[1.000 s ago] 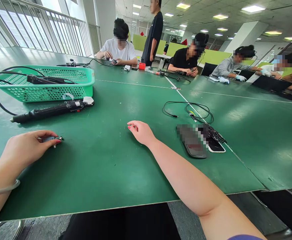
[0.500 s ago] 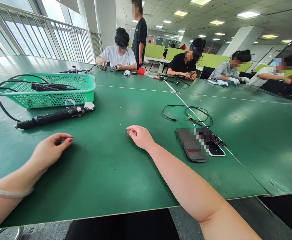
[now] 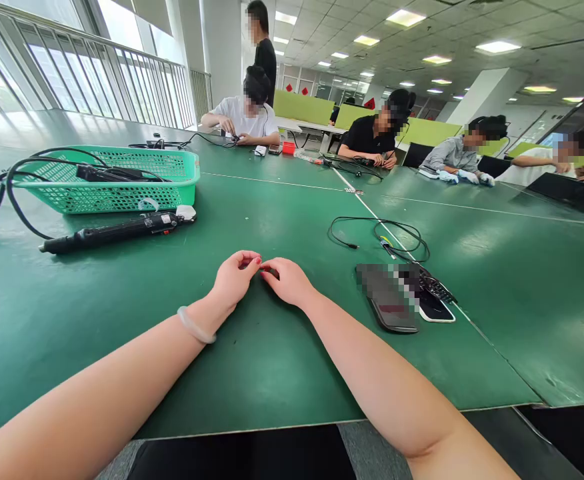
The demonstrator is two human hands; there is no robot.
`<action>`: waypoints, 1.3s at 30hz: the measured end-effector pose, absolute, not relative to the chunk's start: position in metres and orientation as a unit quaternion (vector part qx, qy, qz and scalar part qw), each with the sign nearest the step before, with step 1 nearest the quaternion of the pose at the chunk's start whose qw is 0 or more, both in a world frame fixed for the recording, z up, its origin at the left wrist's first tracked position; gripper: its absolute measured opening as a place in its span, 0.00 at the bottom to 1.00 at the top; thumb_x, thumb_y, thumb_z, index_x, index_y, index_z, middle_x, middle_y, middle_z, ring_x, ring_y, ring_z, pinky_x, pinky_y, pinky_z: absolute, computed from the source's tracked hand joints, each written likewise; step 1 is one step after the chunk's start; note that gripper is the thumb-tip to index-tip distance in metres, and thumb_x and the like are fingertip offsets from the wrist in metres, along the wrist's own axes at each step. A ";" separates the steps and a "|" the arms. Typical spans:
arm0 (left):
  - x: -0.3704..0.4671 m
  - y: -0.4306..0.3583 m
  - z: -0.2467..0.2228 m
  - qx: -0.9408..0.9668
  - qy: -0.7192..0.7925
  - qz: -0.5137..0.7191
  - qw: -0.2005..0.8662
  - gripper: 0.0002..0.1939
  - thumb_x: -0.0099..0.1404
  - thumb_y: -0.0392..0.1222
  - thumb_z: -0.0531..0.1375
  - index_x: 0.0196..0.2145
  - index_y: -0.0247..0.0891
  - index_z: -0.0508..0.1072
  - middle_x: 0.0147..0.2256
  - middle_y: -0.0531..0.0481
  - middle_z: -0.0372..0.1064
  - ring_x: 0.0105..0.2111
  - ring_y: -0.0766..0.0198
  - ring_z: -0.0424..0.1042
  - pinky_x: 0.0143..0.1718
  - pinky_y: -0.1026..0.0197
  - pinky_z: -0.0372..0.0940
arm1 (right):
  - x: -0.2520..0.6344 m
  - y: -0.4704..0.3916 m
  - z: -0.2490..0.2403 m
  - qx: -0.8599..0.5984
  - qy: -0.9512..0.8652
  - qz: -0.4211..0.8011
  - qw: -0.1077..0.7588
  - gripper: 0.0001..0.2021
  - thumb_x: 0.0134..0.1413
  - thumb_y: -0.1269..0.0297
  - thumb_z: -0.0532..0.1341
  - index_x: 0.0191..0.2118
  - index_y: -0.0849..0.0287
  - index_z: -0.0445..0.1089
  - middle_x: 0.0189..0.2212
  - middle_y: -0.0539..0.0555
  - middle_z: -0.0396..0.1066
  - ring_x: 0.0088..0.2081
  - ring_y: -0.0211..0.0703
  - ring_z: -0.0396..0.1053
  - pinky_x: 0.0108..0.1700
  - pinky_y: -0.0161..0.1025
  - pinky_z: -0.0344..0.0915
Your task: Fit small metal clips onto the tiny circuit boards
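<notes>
My left hand [image 3: 235, 277] and my right hand [image 3: 286, 280] meet fingertip to fingertip over the middle of the green table [image 3: 252, 380]. Both have their fingers curled in towards the thumb, closed in a pinch. Whatever may lie between the fingertips is too small or hidden to make out. A pale bracelet [image 3: 196, 326] circles my left wrist. Beyond my left hand, a black electric screwdriver [image 3: 117, 231] lies in front of a green plastic basket [image 3: 122, 198].
In the basket lies another black tool [image 3: 115, 173] with cables over the rim. To the right are a dark flat case [image 3: 389, 307], a phone [image 3: 437, 309] and a coiled black cable [image 3: 402, 227]. Several people sit across the table; one person [image 3: 266, 57] stands behind.
My left hand has moved right and met my right hand's fingertips. My right hand has stayed nearly in place. The view has shifted slightly.
</notes>
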State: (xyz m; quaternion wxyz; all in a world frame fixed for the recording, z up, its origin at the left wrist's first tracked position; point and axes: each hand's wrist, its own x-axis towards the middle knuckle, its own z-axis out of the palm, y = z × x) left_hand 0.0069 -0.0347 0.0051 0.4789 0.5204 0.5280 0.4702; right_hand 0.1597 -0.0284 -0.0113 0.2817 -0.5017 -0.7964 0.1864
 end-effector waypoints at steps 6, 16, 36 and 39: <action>-0.014 -0.034 0.013 0.373 0.380 0.517 0.671 0.04 0.58 0.35 0.63 0.34 0.34 0.73 0.32 0.50 0.71 0.35 0.68 0.70 0.46 0.61 0.62 | 0.154 -0.036 -0.010 -0.489 -0.817 0.156 0.264 0.24 0.53 0.52 0.65 0.53 0.57 0.69 0.47 0.56 0.72 0.46 0.46 0.66 0.51 0.45 0.62; -0.014 -0.034 0.012 0.332 0.359 0.474 0.732 0.04 0.62 0.32 0.60 0.36 0.36 0.72 0.34 0.50 0.70 0.34 0.67 0.71 0.45 0.57 0.67 | 0.149 -0.036 -0.011 -0.497 -0.823 0.143 0.236 0.08 0.57 0.63 0.63 0.40 0.60 0.74 0.35 0.54 0.71 0.39 0.42 0.65 0.46 0.41 0.63; -0.014 -0.032 0.021 0.373 0.480 0.496 0.620 0.12 0.66 0.27 0.51 0.40 0.31 0.72 0.33 0.47 0.70 0.28 0.71 0.70 0.35 0.64 0.65 | 0.151 -0.037 -0.012 -0.496 -0.814 0.175 0.247 0.08 0.57 0.66 0.62 0.40 0.54 0.78 0.33 0.52 0.70 0.36 0.39 0.65 0.39 0.38 0.61; -0.015 -0.033 0.020 0.401 0.479 0.475 0.619 0.09 0.67 0.31 0.54 0.41 0.32 0.74 0.38 0.45 0.74 0.30 0.71 0.71 0.38 0.63 0.65 | 0.151 -0.037 -0.012 -0.499 -0.808 0.183 0.255 0.06 0.56 0.68 0.62 0.36 0.55 0.77 0.32 0.51 0.71 0.35 0.38 0.65 0.38 0.37 0.61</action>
